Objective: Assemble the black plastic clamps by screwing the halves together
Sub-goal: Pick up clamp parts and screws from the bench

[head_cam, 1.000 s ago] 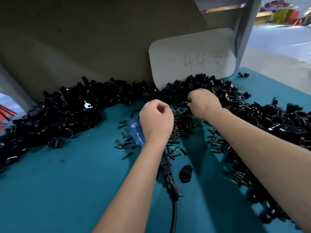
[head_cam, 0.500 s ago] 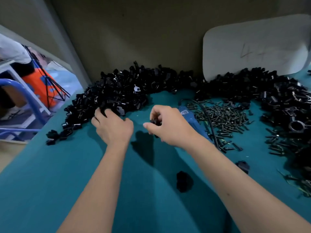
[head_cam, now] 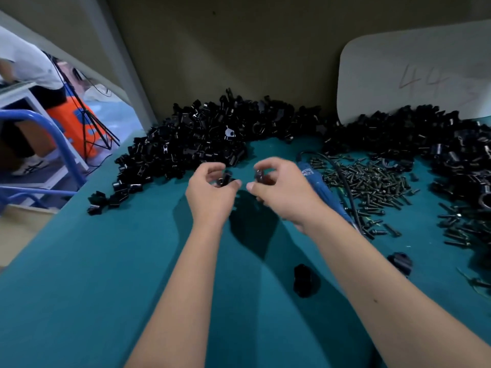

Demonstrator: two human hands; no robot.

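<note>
Left hand (head_cam: 212, 191) grasps one black clamp half (head_cam: 225, 178); right hand (head_cam: 281, 189) grasps another clamp half (head_cam: 259, 176). Both are held close together above the teal table (head_cam: 79, 274), in front of the clamp pile (head_cam: 191, 144).

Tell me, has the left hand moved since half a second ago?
Yes. The left hand has pulled back off the pile of black parts, toward the right hand.

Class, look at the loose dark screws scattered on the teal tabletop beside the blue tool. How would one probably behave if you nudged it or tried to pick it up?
Each of the screws is a slim cylinder with a head, so a nudge would probably roll it in a curve. They look like metal, likely rigid. Being small and lying flat on the table, one probably needs a fingertip pinch.
</note>
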